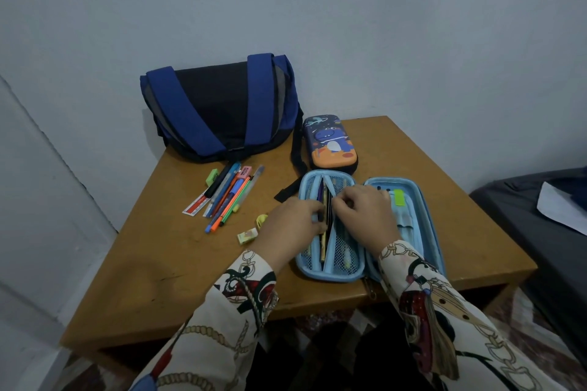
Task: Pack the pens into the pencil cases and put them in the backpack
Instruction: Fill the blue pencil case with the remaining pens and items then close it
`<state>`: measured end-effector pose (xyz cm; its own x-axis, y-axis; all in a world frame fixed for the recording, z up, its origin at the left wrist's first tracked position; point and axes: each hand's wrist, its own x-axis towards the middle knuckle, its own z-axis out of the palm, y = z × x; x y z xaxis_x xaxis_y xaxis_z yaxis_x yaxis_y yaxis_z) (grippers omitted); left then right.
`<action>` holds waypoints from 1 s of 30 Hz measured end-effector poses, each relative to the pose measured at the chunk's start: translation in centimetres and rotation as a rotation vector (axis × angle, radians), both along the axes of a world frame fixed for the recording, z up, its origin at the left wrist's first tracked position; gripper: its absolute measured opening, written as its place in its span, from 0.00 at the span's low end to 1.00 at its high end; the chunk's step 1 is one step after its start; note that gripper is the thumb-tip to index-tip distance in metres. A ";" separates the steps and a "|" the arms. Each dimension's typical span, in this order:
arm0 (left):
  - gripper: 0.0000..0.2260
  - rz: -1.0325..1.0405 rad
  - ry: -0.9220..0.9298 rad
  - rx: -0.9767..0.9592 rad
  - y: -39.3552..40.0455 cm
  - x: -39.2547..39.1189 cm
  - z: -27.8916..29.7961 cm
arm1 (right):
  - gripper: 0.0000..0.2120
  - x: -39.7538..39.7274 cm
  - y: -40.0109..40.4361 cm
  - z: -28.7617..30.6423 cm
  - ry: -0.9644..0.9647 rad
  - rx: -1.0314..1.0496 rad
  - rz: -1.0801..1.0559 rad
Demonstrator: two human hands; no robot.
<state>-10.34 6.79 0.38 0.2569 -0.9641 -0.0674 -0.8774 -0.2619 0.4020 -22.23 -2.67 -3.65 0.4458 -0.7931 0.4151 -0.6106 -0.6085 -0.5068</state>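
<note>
Your left hand [293, 219] and right hand [360, 211] both pinch pens [325, 216] inside the open light-blue pencil case [413, 200].

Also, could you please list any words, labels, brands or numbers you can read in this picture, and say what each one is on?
No text can be read for certain.
Pink eraser: dark print on top, too blurred to read.
Red and white ruler: markings too small to read.
Small boxed eraser: printed wrapper, illegible.
Dinosaur pencil case: a picture only, no visible words.
Backpack: no label visible.
</note>
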 end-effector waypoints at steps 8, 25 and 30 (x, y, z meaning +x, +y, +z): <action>0.13 0.056 -0.043 -0.058 -0.2 0.2 0.4 | 0.14 0.0 0.0 0.1 -0.009 0.015 0.007; 0.16 0.023 -0.026 -0.194 1.2 -0.9 -0.9 | 0.14 -0.1 0.1 0.2 0.015 0.017 0.032; 0.12 0.362 -0.013 -0.423 1.0 4.6 -1.6 | 0.17 -0.1 0.2 0.3 0.002 0.031 0.028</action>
